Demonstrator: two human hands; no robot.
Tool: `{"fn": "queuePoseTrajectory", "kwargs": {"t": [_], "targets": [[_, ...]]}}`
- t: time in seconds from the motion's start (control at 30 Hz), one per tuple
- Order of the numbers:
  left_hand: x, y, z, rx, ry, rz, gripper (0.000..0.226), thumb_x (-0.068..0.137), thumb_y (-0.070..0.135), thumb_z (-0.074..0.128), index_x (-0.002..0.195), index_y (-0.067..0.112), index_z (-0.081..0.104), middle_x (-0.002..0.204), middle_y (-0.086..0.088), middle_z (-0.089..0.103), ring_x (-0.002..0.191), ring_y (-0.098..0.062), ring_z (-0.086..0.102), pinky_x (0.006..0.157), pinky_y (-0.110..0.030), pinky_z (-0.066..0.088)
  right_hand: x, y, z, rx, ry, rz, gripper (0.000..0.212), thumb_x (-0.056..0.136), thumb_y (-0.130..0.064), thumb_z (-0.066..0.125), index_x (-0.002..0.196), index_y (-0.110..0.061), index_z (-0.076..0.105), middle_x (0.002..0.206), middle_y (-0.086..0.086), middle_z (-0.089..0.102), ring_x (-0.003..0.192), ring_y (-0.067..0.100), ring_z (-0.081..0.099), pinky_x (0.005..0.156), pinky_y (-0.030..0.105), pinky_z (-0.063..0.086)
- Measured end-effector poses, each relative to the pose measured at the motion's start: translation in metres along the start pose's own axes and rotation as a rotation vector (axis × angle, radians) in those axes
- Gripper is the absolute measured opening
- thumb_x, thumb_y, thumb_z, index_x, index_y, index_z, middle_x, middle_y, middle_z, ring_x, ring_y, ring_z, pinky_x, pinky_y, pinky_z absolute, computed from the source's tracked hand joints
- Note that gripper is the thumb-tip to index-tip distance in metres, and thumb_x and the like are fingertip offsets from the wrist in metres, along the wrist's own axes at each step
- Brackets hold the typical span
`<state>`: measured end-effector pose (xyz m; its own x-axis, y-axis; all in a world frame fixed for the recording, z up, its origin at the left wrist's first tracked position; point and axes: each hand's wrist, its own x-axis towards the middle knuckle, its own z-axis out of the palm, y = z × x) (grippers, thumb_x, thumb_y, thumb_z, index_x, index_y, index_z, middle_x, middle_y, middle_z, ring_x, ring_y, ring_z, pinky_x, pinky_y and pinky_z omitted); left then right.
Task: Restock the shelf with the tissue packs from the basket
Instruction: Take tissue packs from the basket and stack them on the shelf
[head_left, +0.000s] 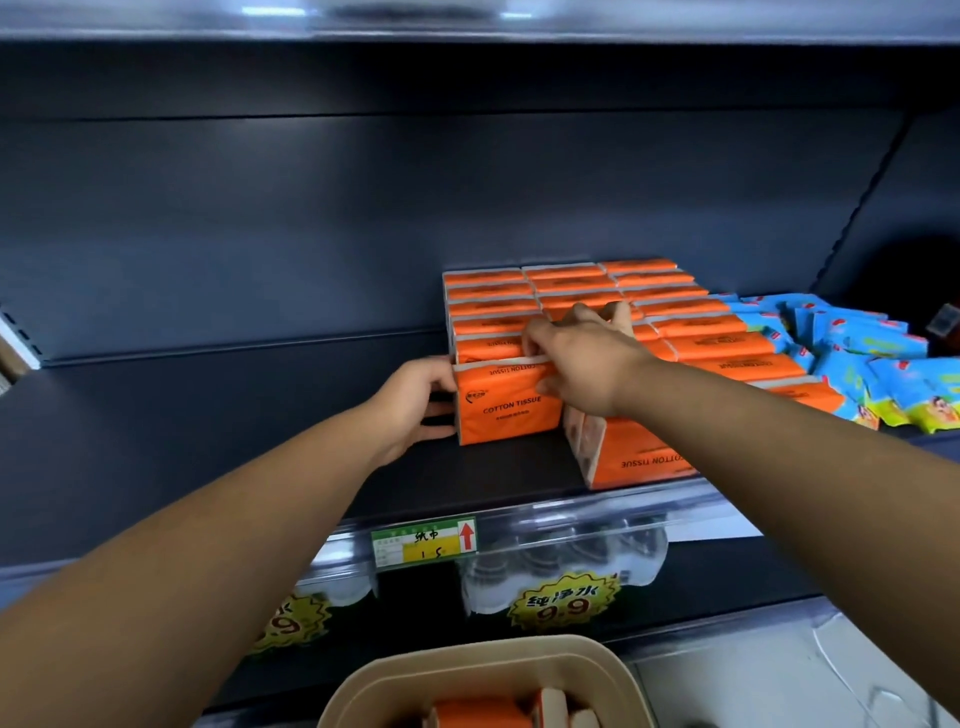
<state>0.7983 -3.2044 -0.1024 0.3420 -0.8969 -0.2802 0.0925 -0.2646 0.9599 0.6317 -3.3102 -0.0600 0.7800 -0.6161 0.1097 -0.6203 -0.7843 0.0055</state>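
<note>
Fingers of your left hand (413, 400) curled round the left end of an upright orange tissue pack (506, 408) on the shelf (208, 415), while your right hand (582, 358) gripped its top edge. Rows of orange packs (571, 286) stood at its 12 o'clock. The basket (467, 667), holding more, sat at 6 o'clock.

The bottom edge cuts off the basket (493, 652) and the tissue packs (475, 712) in it. The left hand (410, 400) hides the left end of the front tissue pack (509, 410); the right hand (582, 358) covers its top corner and part of the row (571, 283) behind (how much, unclear). Small print on the price tag (423, 545) is unreadable
</note>
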Motion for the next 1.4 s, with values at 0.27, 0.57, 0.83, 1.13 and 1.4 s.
{"fn": "queuePoseTrajectory", "kwargs": {"t": [0.27,0.57,0.83,1.13,1.4], "targets": [[0.007,-0.014,-0.003,0.256,0.094,0.084,0.062,0.082,0.008,0.073,0.129,0.018,0.033,0.124,-0.006,0.051,0.116,-0.022,0.053,0.095,-0.041,0.051,-0.002,-0.001,-0.003,-0.065,0.068,0.021,0.022,0.089,-0.033,0.062,0.104,-0.027,0.047,0.083,-0.007,0.053,0.110,0.020,0.040,0.088,0.041,0.020],[0.017,-0.019,-0.002,0.512,0.151,0.171,0.035,0.082,0.025,0.076,0.101,0.017,0.048,0.119,-0.007,0.056,0.108,-0.022,0.058,0.094,-0.046,0.052,-0.001,-0.014,0.000,-0.291,0.035,0.104,0.050,0.089,-0.019,0.060,0.134,-0.022,0.040,0.137,0.005,0.045,0.129,0.031,0.031,0.101,0.052,0.024],[-0.015,-0.005,-0.012,0.687,0.172,0.227,0.058,0.078,0.030,0.079,0.124,0.017,0.047,0.129,-0.006,0.047,0.110,-0.014,0.049,0.087,-0.026,0.041,-0.025,-0.020,-0.020,-0.144,0.139,0.050,0.050,0.085,-0.040,0.059,0.129,-0.021,0.045,0.129,0.005,0.051,0.122,0.029,0.041,0.098,0.048,0.026],[-0.086,0.031,-0.019,1.167,0.198,0.476,0.054,0.079,0.031,0.072,0.126,0.019,0.047,0.124,-0.004,0.042,0.102,-0.022,0.055,0.092,-0.040,0.049,-0.066,-0.049,-0.047,-0.050,0.234,0.001,0.052,0.084,-0.045,0.059,0.128,-0.020,0.043,0.132,0.006,0.052,0.125,0.029,0.043,0.103,0.053,0.024],[-0.146,0.012,-0.024,1.143,0.259,0.521,0.049,0.080,0.034,0.069,0.124,0.021,0.050,0.124,-0.002,0.045,0.099,-0.023,0.058,0.090,-0.041,0.049,-0.131,-0.075,-0.028,0.103,0.232,0.007,0.060,0.084,-0.043,0.062,0.134,-0.024,0.036,0.129,0.004,0.055,0.125,0.029,0.045,0.096,0.046,0.028]]}}
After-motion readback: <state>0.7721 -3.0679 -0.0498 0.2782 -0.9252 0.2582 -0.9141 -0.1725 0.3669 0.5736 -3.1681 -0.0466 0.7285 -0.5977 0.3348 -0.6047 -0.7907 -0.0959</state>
